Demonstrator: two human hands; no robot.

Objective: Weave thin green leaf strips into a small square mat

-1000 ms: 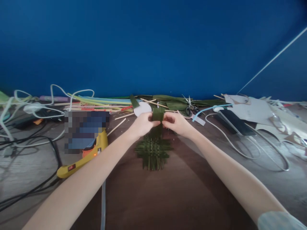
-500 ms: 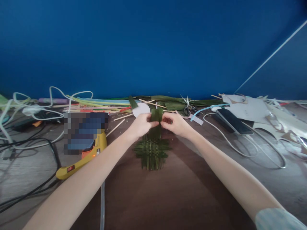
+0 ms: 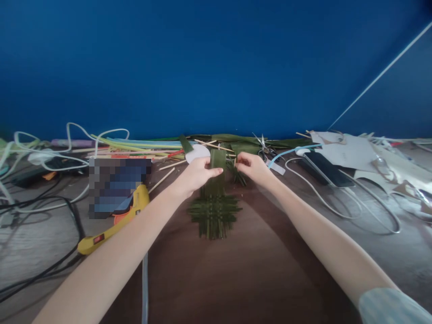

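Observation:
A wide green leaf strip [image 3: 218, 177] stands upright in front of me, gripped between the thumb and fingers of my left hand [image 3: 199, 174]. Just to the right, my right hand [image 3: 251, 168] is closed in a pinch, apart from the strip. Whatever lies between its fingertips is too small to make out. Below its fingers is a small bunch of dark green leaf pieces [image 3: 240, 177]. Nearer to me, a woven mat of green leaf strips [image 3: 216, 216] with fringed ends lies flat on the brown table [image 3: 216, 279].
A yellow hot glue gun [image 3: 111, 229] lies left beside a blurred-out object [image 3: 118, 186]. Scissors [image 3: 263, 146], a white disc [image 3: 197, 154], thin sticks [image 3: 162, 182] and leaves line the back. White cables [image 3: 317, 193], a phone [image 3: 329, 168] and paper sheets [image 3: 344, 150] are right.
My right hand has moved slightly right, away from the leaf strip, uncovering the small leaf bunch. My left hand still holds the strip, and the woven mat stays in place.

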